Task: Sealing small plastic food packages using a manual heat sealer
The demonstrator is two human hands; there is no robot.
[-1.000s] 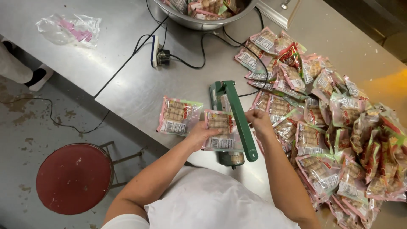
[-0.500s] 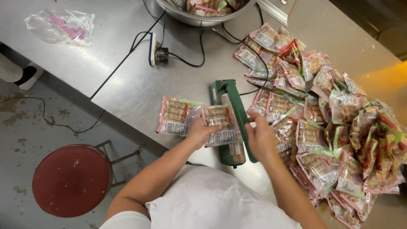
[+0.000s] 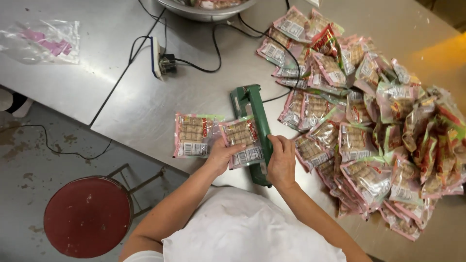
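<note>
A green heat sealer (image 3: 253, 112) lies on the steel table (image 3: 145, 102) with its arm down. A snack packet (image 3: 241, 138) sits with its right edge under the sealer arm. My left hand (image 3: 222, 155) holds that packet flat on its lower left side. Pressing on the near end of the sealer arm is my right hand (image 3: 281, 160). A second snack packet (image 3: 193, 135) rests flat on the table just left of my left hand.
A large heap of snack packets (image 3: 378, 121) covers the table to the right. A black cable and plug (image 3: 167, 63) run from the sealer toward a metal bowl (image 3: 204, 10). A clear plastic bag (image 3: 41, 41) lies far left. A red stool (image 3: 87, 216) stands below the table edge.
My right hand has moved from the pile side onto the near end of the sealer arm, and the arm now sits down over the packet's edge. My left hand stays on the packet.
</note>
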